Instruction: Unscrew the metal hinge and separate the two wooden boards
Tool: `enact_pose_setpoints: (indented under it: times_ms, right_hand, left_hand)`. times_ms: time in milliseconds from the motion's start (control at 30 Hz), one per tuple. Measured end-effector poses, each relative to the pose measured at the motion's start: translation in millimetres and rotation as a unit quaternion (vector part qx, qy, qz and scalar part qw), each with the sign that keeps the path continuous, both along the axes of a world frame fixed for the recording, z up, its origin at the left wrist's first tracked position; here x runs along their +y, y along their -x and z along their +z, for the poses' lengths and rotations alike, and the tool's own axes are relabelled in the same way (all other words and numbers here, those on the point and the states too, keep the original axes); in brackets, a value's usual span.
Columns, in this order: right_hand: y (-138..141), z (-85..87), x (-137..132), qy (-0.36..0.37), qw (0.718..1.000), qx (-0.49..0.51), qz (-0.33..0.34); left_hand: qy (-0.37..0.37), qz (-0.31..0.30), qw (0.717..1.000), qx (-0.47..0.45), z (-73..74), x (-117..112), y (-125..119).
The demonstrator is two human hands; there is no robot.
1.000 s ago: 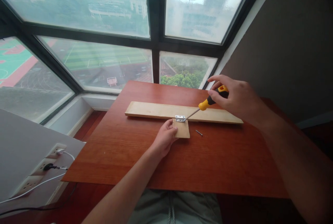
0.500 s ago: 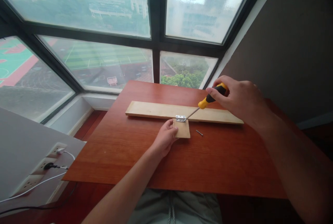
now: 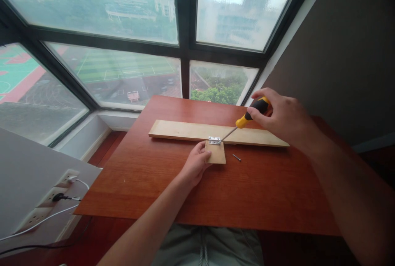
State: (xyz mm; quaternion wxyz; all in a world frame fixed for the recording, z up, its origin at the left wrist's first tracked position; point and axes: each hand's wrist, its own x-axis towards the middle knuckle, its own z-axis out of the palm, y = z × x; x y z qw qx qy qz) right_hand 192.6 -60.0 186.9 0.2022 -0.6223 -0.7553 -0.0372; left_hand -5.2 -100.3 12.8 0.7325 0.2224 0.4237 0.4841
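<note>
My left hand (image 3: pixel 198 162) is closed on the left edge of a small square wooden board (image 3: pixel 218 155), thumb on top. A silver metal hinge (image 3: pixel 214 138) spans the top edge of this small board and the near edge of a long pale plank (image 3: pixel 182 129). In my right hand (image 3: pixel 279 113) is a yellow and black screwdriver (image 3: pixel 252 112), slanting down to the left. Its tip meets the hinge's lower right corner, where a screw seems to sit, too small to make out well. A loose screw (image 3: pixel 236 157) lies right of the small board.
Everything rests on a reddish-brown wooden table (image 3: pixel 138 183). Beyond its far edge are large windows with a dark frame (image 3: pixel 185 52). To the left, a low wall carries sockets (image 3: pixel 51 197) with plugs and cables. A dark wall (image 3: pixel 348 52) rises on the right.
My right hand's fingers have loosened and shifted slightly on the screwdriver handle, which has tilted a little. My left hand, the boards and the loose screw look unmoved.
</note>
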Motion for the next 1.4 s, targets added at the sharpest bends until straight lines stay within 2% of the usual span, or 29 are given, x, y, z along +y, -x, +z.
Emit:
enact_pose_setpoints:
  times_ms: [133,267,467,600,700,833,867,900,933,1000,1033,1067,1133,1233,1400]
  right_hand:
    - [-10,0.5,3,0.053,0.989,0.129,0.044]
    - [-19,-2.5,5,0.112,0.954,0.265,0.085]
    - [-9,-7.1,1,0.126,0.909,0.374,0.135]
    - [-5,-8.0,5,0.111,0.85,0.484,0.176]
    - [-7,-6.2,8,0.121,0.804,0.554,0.181]
    - [-10,-7.5,9,0.121,0.767,0.599,0.194]
    - [-10,-10.3,9,0.126,0.77,0.593,0.197]
    - [-8,-14.4,8,0.133,0.788,0.569,0.196]
    - [-6,-20.1,8,0.148,0.822,0.518,0.184]
    - [1,-35.7,9,0.174,0.91,0.349,0.141]
    - [5,-45.2,10,0.157,0.948,0.251,0.12]
    - [10,-55.3,11,0.141,0.971,0.158,0.107]
    - [18,-75.3,16,0.141,0.985,0.035,0.095]
    - [26,-97.6,22,0.158,0.983,-0.024,0.095]
    - [37,-107.0,25,0.198,0.969,-0.117,0.087]
  left_hand:
    - [0.001,0.001,1.0,0.001,0.2,0,-1]
    - [0.008,0.006,1.0,0.0,0.7,0,-1]
    - [0.007,0.001,1.0,-0.008,1.1,-1,-1]
    - [0.003,0.002,1.0,-0.007,0.3,-1,-1]
    - [0.006,0.003,1.0,-0.007,0.8,-1,-1]
    - [0.01,0.008,1.0,-0.004,2.8,-1,-2]
    - [0.01,0.008,1.0,-0.004,3.3,-1,-2]
    - [0.01,0.007,1.0,-0.003,3.8,-1,-2]
    - [0.011,0.007,1.0,-0.002,4.2,-1,-2]
    - [0.013,0.005,1.0,-0.001,5.0,-1,-2]
    - [0.013,0.004,1.0,0.0,5.3,-1,-2]
    - [0.012,0.003,1.0,0.0,5.7,-1,-2]
    - [0.01,0.001,1.0,0.001,6.2,-2,-2]
    - [0.01,0.002,1.0,0.0,6.4,-2,-1]
    - [0.009,0.0,1.0,-0.005,5.4,-1,-2]
